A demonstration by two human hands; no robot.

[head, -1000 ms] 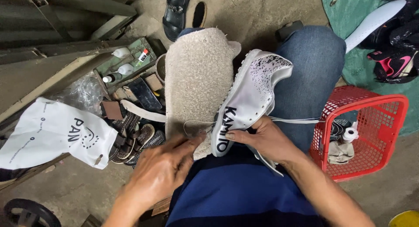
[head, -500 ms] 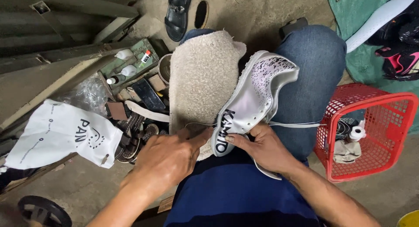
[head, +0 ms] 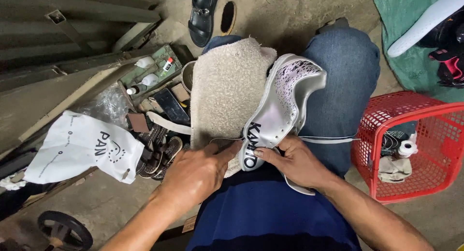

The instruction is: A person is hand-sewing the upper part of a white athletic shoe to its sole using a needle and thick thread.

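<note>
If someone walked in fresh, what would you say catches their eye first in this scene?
Most likely the white shoe lying on the lap in the middle, with the left hand and right hand at its heel end. Beside it a beige towel covers the left knee, and a red basket sits on the floor at right.

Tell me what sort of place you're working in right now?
Probably an informal shoe-repair spot on a bare concrete floor. A white shoe lies on the person's lap, held by both hands, with loose sandals and a tray of small bottles alongside.
</note>
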